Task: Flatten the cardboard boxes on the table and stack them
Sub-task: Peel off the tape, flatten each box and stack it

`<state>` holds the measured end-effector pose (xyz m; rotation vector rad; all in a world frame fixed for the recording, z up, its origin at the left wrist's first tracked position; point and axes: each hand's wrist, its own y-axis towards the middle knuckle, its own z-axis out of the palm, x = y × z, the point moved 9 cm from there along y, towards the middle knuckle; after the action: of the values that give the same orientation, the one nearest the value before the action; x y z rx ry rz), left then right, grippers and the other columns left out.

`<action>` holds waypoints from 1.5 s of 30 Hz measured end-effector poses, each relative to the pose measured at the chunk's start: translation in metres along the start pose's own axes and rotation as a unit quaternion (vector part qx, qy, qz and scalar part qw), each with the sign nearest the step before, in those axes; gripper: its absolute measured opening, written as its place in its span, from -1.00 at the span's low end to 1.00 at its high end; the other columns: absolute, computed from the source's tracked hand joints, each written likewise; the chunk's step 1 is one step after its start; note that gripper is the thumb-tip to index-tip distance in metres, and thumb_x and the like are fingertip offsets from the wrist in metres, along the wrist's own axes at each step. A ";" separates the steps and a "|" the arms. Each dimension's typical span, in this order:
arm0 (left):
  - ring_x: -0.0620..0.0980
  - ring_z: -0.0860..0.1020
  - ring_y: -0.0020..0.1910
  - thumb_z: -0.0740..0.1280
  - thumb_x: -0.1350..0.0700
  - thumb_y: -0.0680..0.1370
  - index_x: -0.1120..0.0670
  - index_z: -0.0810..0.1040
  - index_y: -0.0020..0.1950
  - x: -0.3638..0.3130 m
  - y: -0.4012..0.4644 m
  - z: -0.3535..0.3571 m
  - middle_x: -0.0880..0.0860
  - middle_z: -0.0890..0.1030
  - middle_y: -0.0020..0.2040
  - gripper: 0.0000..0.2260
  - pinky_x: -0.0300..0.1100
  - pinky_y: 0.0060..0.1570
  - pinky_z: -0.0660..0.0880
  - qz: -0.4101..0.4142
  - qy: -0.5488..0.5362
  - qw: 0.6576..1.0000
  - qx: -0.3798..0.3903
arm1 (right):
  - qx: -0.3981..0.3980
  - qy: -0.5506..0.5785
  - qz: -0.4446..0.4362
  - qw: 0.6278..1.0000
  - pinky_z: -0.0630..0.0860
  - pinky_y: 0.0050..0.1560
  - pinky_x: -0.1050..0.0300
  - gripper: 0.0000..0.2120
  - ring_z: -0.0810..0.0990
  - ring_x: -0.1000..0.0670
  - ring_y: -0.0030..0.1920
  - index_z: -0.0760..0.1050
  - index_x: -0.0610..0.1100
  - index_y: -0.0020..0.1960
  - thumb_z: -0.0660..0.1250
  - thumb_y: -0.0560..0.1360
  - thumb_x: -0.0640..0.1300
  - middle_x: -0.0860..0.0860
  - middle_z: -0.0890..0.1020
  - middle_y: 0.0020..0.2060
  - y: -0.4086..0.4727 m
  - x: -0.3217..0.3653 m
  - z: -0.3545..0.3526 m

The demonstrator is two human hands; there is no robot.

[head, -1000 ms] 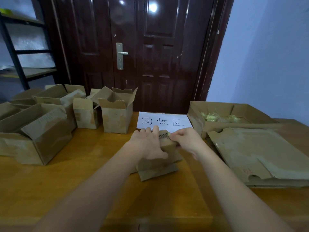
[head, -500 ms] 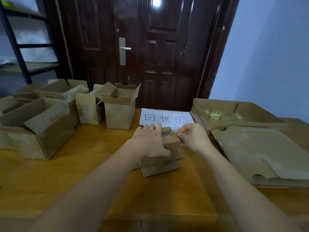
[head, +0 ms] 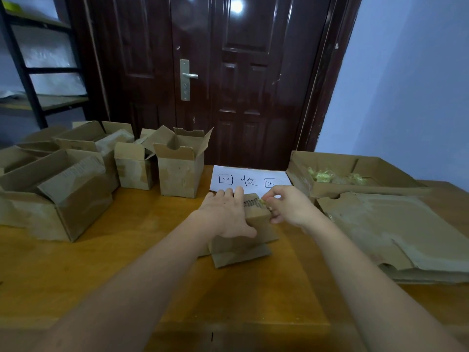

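A small brown cardboard box [head: 250, 233] stands on the wooden table [head: 132, 270] in front of me, its bottom flaps splayed out underneath. My left hand [head: 225, 215] lies over its top and left side, thumb curled round the near face. At the box's top right edge, my right hand [head: 288, 205] pinches a yellowish strip of tape [head: 263, 203]. Several upright open boxes [head: 181, 168] crowd the left of the table. A pile of flattened cardboard [head: 396, 232] lies at the right.
A white paper sign [head: 250, 179] with handwritten characters lies behind the box. A shallow open carton [head: 304, 179] holding crumpled yellowish tape sits at the back right. A dark door stands behind the table, and a black shelf rack [head: 25, 72] is at the far left.
My right hand's fingers have drawn together at the box's top edge and lifted a bit of yellowish tape. The left hand has stayed on the box. The camera has tilted slightly.
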<state>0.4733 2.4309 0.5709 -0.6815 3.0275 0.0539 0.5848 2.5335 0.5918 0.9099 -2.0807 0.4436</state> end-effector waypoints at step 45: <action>-0.21 0.34 0.38 0.04 -0.58 0.47 -0.21 0.34 0.48 0.019 -0.019 -0.031 -0.23 0.43 0.40 -0.30 -0.14 0.43 0.25 0.084 -0.041 0.980 -0.177 | -0.159 -0.342 0.021 0.926 0.49 -0.23 0.16 -0.61 0.55 -0.03 -0.14 0.56 -0.10 0.31 0.13 0.61 -0.37 -0.13 0.62 0.15 0.080 -0.055 -0.136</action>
<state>0.4636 2.4043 0.6005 -0.4202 3.0127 0.6213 0.6225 2.6916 0.6320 0.8984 -2.6964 -0.2398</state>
